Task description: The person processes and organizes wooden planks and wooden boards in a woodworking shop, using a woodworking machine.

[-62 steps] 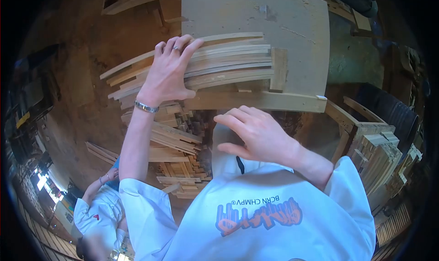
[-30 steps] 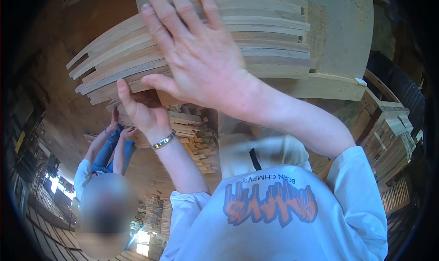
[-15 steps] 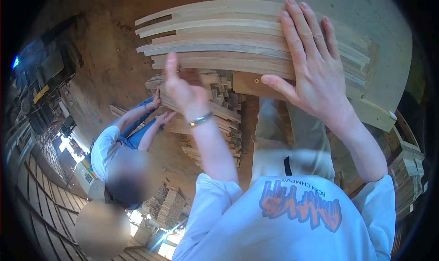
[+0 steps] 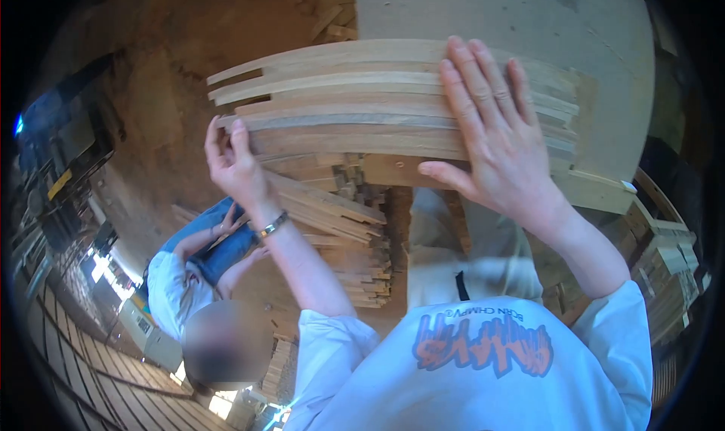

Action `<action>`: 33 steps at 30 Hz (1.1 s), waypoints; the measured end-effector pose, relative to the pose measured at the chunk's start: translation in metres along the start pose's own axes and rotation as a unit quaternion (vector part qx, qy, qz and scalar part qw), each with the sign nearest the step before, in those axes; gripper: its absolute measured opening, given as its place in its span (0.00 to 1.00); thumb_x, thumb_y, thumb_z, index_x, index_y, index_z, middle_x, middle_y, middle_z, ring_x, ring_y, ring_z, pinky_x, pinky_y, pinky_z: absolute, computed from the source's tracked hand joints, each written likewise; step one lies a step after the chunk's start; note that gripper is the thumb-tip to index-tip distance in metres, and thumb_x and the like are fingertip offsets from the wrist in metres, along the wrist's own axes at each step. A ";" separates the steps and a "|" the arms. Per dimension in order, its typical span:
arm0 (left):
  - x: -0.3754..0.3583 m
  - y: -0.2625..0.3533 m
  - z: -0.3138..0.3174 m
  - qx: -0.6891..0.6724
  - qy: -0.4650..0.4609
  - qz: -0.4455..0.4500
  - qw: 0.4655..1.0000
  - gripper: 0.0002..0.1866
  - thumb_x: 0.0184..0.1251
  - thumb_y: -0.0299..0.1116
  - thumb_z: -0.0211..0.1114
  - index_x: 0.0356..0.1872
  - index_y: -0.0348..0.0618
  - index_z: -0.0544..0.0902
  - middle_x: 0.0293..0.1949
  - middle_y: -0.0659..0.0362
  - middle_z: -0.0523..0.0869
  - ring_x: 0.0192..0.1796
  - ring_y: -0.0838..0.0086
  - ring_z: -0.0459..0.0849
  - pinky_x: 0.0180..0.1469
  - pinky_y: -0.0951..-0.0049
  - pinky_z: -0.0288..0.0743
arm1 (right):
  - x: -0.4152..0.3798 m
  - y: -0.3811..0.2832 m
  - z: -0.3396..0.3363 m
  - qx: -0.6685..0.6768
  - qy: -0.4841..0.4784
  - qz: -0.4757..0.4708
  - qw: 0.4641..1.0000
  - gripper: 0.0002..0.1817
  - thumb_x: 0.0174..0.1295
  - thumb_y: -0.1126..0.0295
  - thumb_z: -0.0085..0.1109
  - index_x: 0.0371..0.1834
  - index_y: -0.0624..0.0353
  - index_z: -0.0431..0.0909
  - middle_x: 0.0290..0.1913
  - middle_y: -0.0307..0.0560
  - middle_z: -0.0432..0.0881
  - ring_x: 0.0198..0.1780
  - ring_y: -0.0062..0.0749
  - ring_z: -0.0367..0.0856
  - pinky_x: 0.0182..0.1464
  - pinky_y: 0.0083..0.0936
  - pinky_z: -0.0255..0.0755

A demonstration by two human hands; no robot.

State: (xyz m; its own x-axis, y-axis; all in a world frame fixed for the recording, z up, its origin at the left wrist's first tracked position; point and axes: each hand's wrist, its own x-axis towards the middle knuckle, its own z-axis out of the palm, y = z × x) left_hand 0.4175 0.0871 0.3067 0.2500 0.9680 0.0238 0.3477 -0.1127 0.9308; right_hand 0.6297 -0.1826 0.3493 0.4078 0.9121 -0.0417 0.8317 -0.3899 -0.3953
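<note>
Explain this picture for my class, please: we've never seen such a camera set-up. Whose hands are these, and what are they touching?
There is no machine: these are a person's two bare hands, seen from a camera on that person's own head, looking forward and down. So the pale shirt fills the bottom. Long wooden strips lie side by side on a table, their left ends jutting past its edge. The right hand lies flat across them. The left hand has its fingers at a strip's left end; whether they grip it is hard to tell.

Woodworking shop: worktable (image 4: 502,8), wooden strips (image 4: 355,103) (more timber (image 4: 332,204) stacked nearby).
</note>
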 end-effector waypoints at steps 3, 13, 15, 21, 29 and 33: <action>0.003 0.005 -0.006 0.135 -0.021 0.057 0.989 0.20 0.75 0.30 0.69 0.64 0.37 0.81 0.59 0.51 0.84 0.58 0.68 0.83 0.63 0.68 0.76 | -0.001 0.000 -0.001 0.006 -0.007 -0.001 1.000 0.60 0.57 0.32 0.63 0.84 0.62 0.54 0.87 0.52 0.50 0.87 0.44 0.45 0.86 0.52 0.37; -0.006 0.039 0.007 0.411 -0.043 0.233 0.880 0.17 0.73 0.39 0.71 0.54 0.38 0.89 0.63 0.49 0.80 0.63 0.57 0.76 0.65 0.58 0.73 | -0.001 0.003 0.000 0.013 -0.023 0.004 1.000 0.62 0.55 0.32 0.65 0.85 0.61 0.52 0.87 0.51 0.47 0.88 0.43 0.43 0.87 0.51 0.35; -0.011 0.041 0.016 0.390 -0.038 0.222 0.893 0.15 0.72 0.38 0.71 0.51 0.39 0.91 0.62 0.51 0.81 0.62 0.57 0.76 0.64 0.59 0.73 | -0.003 0.005 -0.001 0.013 -0.023 0.005 1.000 0.63 0.54 0.32 0.66 0.85 0.60 0.52 0.87 0.51 0.47 0.88 0.43 0.43 0.87 0.51 0.34; -0.028 0.051 0.024 0.433 -0.072 0.255 0.862 0.13 0.72 0.38 0.72 0.51 0.43 0.91 0.60 0.55 0.83 0.60 0.61 0.79 0.64 0.62 0.73 | -0.007 0.008 -0.001 0.008 -0.028 0.007 1.000 0.64 0.52 0.32 0.68 0.85 0.59 0.52 0.87 0.51 0.47 0.88 0.44 0.43 0.87 0.51 0.34; -0.026 0.053 0.030 0.395 -0.039 0.267 0.878 0.12 0.71 0.35 0.73 0.51 0.45 0.92 0.57 0.57 0.84 0.59 0.62 0.80 0.63 0.62 0.74 | -0.006 0.007 -0.005 0.007 -0.033 0.008 0.999 0.64 0.50 0.33 0.71 0.85 0.59 0.52 0.87 0.51 0.48 0.88 0.44 0.44 0.87 0.50 0.35; -0.028 0.058 0.028 0.425 -0.055 0.279 0.860 0.11 0.70 0.34 0.73 0.50 0.47 0.92 0.56 0.56 0.84 0.59 0.62 0.80 0.63 0.62 0.75 | -0.006 0.007 -0.005 0.006 -0.037 0.009 0.999 0.65 0.49 0.34 0.71 0.85 0.59 0.52 0.87 0.51 0.48 0.87 0.44 0.44 0.87 0.50 0.36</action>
State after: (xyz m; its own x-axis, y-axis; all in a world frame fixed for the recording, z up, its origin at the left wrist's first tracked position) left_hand 0.4557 0.0468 0.3499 0.6595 0.6883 0.3021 0.6686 -0.7208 0.1827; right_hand 0.6352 -0.1917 0.3514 0.3929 0.9121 -0.1167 0.8194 -0.4049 -0.4057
